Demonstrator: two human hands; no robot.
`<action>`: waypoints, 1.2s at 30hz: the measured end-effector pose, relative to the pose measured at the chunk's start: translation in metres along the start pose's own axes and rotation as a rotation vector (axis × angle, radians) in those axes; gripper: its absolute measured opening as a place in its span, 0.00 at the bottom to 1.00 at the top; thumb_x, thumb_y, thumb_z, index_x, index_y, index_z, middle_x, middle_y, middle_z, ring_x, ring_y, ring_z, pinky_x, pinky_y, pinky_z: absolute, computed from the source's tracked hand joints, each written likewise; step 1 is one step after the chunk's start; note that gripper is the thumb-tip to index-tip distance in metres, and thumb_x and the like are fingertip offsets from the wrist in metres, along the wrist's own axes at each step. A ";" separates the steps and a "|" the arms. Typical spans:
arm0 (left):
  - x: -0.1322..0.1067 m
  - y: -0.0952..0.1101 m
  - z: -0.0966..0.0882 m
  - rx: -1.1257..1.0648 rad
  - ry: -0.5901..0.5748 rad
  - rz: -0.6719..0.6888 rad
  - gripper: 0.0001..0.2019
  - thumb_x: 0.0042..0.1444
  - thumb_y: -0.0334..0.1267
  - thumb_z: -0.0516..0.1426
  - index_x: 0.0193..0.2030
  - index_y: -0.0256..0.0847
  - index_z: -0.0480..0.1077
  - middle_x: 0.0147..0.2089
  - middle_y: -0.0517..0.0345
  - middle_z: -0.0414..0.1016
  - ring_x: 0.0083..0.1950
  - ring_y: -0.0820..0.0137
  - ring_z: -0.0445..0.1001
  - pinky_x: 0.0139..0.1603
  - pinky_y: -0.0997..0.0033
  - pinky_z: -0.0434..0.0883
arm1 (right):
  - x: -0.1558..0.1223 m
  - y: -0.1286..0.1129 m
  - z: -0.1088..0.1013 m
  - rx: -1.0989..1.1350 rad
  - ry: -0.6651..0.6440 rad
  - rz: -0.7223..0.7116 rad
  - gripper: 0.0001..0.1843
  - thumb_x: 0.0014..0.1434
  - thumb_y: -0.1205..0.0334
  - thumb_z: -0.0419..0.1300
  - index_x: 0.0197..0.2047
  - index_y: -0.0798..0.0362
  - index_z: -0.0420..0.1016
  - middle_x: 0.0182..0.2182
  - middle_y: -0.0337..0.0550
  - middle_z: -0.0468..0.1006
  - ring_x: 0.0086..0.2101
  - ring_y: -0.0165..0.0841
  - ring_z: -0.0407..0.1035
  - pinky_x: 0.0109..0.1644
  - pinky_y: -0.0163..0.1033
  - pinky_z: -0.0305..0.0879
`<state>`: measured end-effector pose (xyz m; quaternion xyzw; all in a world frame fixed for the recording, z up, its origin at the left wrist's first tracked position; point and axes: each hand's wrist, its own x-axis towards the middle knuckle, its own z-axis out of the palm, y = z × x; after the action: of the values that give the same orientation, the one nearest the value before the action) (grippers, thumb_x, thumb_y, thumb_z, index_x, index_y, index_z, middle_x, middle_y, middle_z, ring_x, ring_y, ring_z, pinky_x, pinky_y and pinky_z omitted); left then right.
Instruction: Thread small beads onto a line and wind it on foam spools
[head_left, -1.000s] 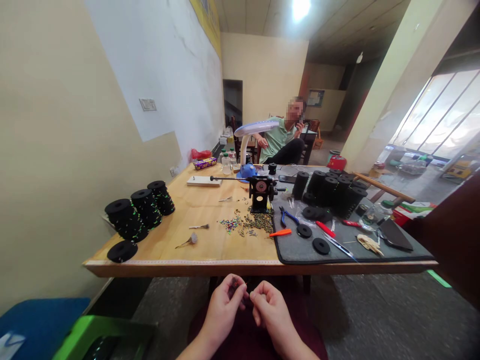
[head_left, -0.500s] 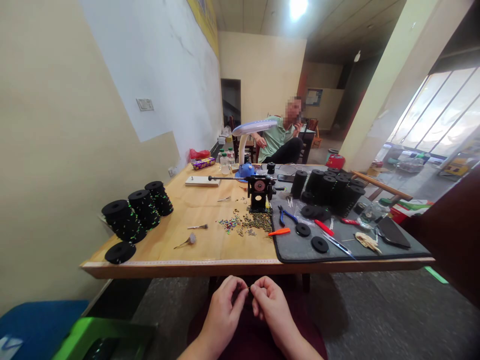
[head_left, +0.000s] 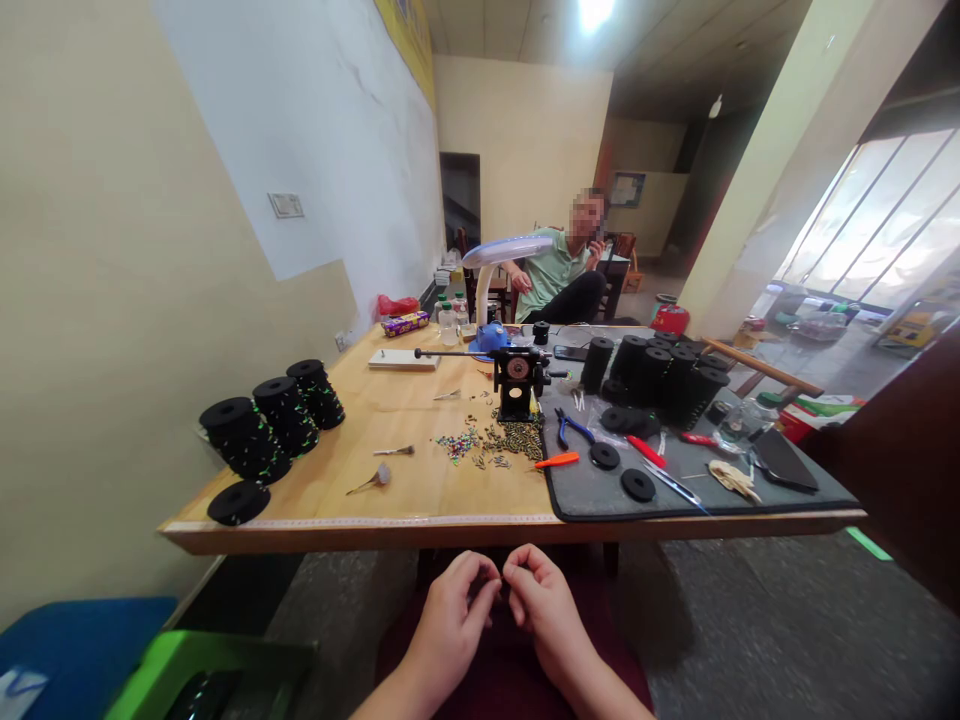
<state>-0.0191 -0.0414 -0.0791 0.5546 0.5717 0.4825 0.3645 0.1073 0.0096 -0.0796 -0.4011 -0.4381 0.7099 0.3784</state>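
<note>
Below the front edge of the table (head_left: 315, 538), my left hand (head_left: 459, 610) and my right hand (head_left: 541, 605) face each other over my lap, close together. Thumb and forefinger are pinched on both; whatever sits between the fingertips is too small and dark to make out. On the wood beyond them lie a pile of small brass-coloured pieces (head_left: 517, 438) and a scatter of coloured beads (head_left: 456, 445). An orange-handled tool (head_left: 556, 460) lies beside the pile. Behind it stands a black hand-cranked winding machine (head_left: 517, 385) with a long rod to the left.
Black foam spools (head_left: 236, 435) stand at the left, more black spools (head_left: 652, 370) at the back right. The grey mat (head_left: 600, 505) carries blue-handled pliers (head_left: 574, 428), scissors (head_left: 679, 487) and foam discs (head_left: 638, 485). A desk lamp (head_left: 491, 337) stands behind; a person (head_left: 559, 275) sits beyond.
My hands have drawn slightly apart at the fingertips, the right one rising a little. The view has shifted very slightly; things on the table have not moved.
</note>
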 end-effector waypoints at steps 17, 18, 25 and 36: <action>0.002 0.004 -0.007 0.242 0.034 0.046 0.06 0.57 0.37 0.53 0.30 0.40 0.68 0.27 0.59 0.69 0.27 0.70 0.66 0.29 0.74 0.63 | 0.000 0.001 -0.002 -0.175 -0.025 -0.019 0.14 0.47 0.55 0.62 0.23 0.53 0.62 0.12 0.25 0.54 0.17 0.22 0.43 0.21 0.31 0.39; 0.002 0.004 -0.007 0.245 0.033 0.038 0.07 0.57 0.37 0.53 0.31 0.40 0.68 0.26 0.60 0.69 0.27 0.70 0.65 0.28 0.74 0.62 | 0.000 0.002 -0.003 -0.186 -0.029 -0.022 0.14 0.47 0.55 0.62 0.23 0.53 0.62 0.12 0.25 0.54 0.17 0.22 0.43 0.21 0.31 0.39; 0.001 0.002 -0.010 0.143 0.017 0.002 0.07 0.57 0.38 0.54 0.31 0.40 0.72 0.29 0.57 0.74 0.31 0.68 0.71 0.33 0.73 0.66 | 0.007 0.007 -0.009 -0.227 -0.078 0.017 0.19 0.46 0.47 0.63 0.25 0.53 0.64 0.12 0.24 0.53 0.16 0.21 0.42 0.21 0.31 0.37; 0.010 0.017 -0.016 -0.039 0.103 -0.027 0.12 0.57 0.46 0.53 0.31 0.40 0.69 0.29 0.59 0.72 0.31 0.69 0.69 0.34 0.74 0.66 | 0.001 0.003 -0.007 -0.334 -0.148 -0.049 0.09 0.47 0.60 0.58 0.23 0.53 0.61 0.13 0.25 0.52 0.17 0.22 0.42 0.21 0.31 0.38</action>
<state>-0.0306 -0.0354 -0.0577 0.5141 0.5878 0.5162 0.3518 0.1124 0.0118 -0.0851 -0.3942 -0.5860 0.6456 0.2905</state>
